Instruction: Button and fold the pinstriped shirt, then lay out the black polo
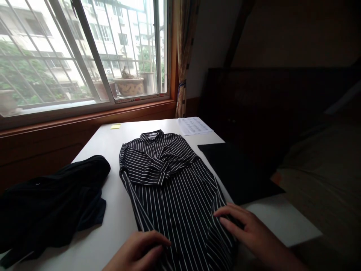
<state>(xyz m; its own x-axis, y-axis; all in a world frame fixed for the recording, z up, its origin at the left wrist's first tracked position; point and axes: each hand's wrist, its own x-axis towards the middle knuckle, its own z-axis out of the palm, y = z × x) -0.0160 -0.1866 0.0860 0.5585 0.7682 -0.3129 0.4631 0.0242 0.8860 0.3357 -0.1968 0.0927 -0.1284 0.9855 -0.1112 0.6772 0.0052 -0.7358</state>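
A dark button-up shirt [175, 195] with thin white stripes lies front up on the white table, its collar pointing away from me. Both sleeves are folded across its chest, cuffs meeting near the middle. My left hand [141, 250] is at the lower left side of the shirt, fingers bent and closed on the cloth. At the lower right side, my right hand [245, 226] pinches the fabric between thumb and fingers. Cloth along both sides is drawn into raised folds leading to my hands. The hem is partly hidden at the bottom of the view.
Dark crumpled clothing [62, 199] lies on the table [118, 229] at left. A flat black cloth or sheet [237, 173] is at right. Printed papers [194, 125] and a yellow note [115, 127] rest at the far edge. Beyond is a barred window [84, 56] with a curtain [184, 56].
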